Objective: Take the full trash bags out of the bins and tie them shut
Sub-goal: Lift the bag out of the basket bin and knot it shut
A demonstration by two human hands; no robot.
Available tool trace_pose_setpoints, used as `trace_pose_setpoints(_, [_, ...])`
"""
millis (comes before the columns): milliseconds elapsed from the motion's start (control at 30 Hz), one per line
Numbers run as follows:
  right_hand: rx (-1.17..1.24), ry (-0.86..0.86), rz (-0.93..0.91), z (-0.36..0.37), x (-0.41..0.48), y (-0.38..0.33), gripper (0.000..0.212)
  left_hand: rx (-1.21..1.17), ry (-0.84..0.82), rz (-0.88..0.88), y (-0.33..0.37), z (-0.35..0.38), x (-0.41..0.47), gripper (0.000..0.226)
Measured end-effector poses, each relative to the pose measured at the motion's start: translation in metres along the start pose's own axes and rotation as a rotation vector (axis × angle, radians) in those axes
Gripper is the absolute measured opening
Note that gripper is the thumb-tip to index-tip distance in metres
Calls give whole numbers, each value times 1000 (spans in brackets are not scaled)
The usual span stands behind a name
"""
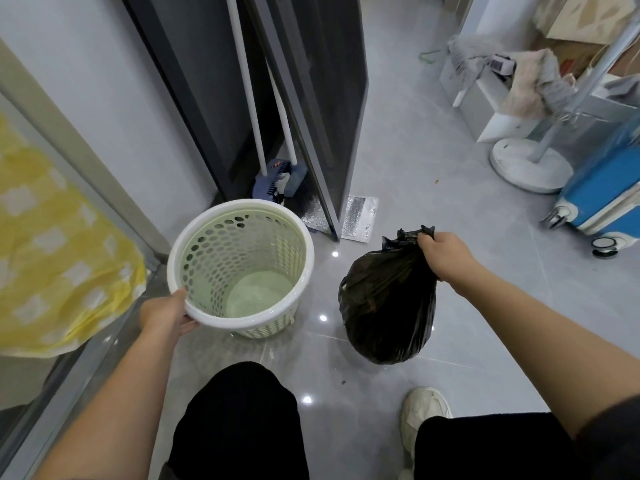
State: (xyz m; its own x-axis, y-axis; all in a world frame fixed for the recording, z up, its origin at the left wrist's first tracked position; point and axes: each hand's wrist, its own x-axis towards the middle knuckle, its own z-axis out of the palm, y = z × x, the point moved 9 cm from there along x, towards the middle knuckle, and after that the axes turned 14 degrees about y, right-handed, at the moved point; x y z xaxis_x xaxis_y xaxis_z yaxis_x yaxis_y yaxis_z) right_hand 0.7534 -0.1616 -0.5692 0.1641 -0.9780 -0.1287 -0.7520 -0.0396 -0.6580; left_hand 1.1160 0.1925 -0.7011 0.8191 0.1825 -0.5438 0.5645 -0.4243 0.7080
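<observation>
Glossy grey floor tiles (pixel 415 174) carry a round perforated plastic bin (pixel 242 265), its rim gripped by the left hand (pixel 166 315). A crinkled black bag (pixel 388 306) is held by its bunched neck in the right hand (pixel 441 252); contents are hidden.

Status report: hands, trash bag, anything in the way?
Left hand grips bin rim. Right hand holds black bag by gathered neck, outside bin. Broom behind bin, no obstruction.

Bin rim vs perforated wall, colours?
Rim white, wall pale green on the bin; head view, the only one.
</observation>
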Motion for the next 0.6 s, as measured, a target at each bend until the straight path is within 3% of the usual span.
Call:
trace_pose_setpoints(67, [-6, -22, 26, 6, -4, 12, 31, 185, 109, 180, 17, -8, -5, 34])
trace_pose_setpoints(133, [-22, -40, 45, 12, -7, 22, 34, 326, 207, 509, 49, -9, -32, 37])
trace_pose_setpoints(233, [-28, -56, 58, 19, -9, 31, 37, 266, 167, 913, 87, 13, -96, 36])
trace_pose_setpoints(300, [-17, -71, 73, 23, -9, 36, 36, 211, 64, 1035, 98, 37, -133, 30])
trace_pose_setpoints(433, [5, -88, 105, 27, -5, 47, 30, 195, -219, 1109, 91, 95, -190, 17])
trace_pose_setpoints(600, [171, -127, 197, 38, -1, 61, 26, 397, -611, 1297, 46, 173, -247, 14])
